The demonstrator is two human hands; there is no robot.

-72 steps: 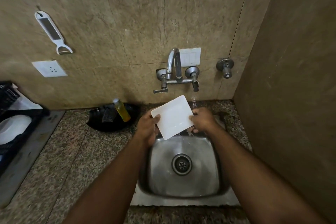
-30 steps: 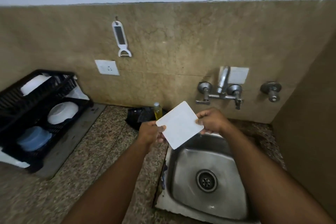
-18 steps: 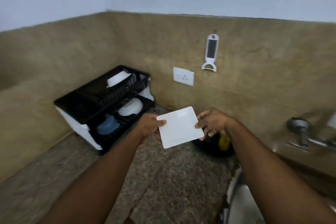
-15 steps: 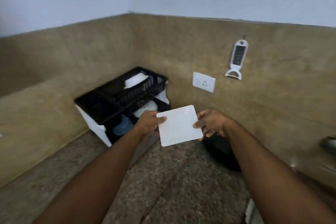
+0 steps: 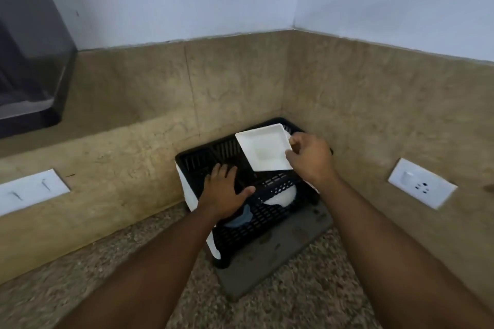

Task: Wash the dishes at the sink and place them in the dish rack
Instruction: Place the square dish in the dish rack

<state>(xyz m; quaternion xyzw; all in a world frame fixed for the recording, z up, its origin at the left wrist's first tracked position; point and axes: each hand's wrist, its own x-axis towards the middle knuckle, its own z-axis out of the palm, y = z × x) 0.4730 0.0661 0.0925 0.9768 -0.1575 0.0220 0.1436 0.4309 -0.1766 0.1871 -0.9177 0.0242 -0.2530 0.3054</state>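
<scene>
Just the one head-worn wide-angle view, looking forward and down into the wall corner over the desk (image 5: 133,275). Pretty close in on the dish rack (image 5: 272,211), forearms reaching in from the bottom edge.

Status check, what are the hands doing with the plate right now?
Right hand pinching the square white plate over the dish rack's top tier. Left hand open, flat on the rack. Plate not yet set down. Nothing blocking.

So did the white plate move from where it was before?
Yes. The square white plate left the sink side and now sits over the black dish rack top tier, pinched by the right hand alone; the left hand let go.
</scene>
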